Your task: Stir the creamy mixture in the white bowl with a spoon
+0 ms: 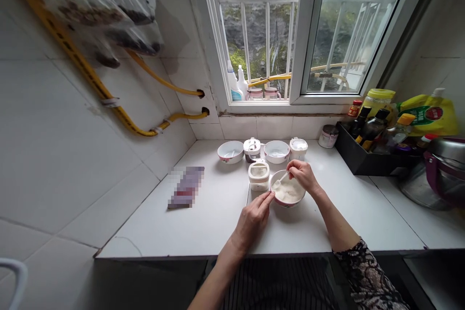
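Note:
A bowl holding pale powder stands near the middle of the white counter. My right hand is closed on the handle of a small white spoon, whose head is over the left part of the bowl. At the bowl's left rim, the fingertips of my left hand touch or nearly touch it; its fingers are stretched out and hold nothing. Just left of the bowl is a square clear jar with a white rim and pale contents.
Behind stand a white bowl, a dark-filled jar, another bowl and a white-lidded jar. A blurred flat item lies left. Bottles fill a black box at right, beside a metal pot.

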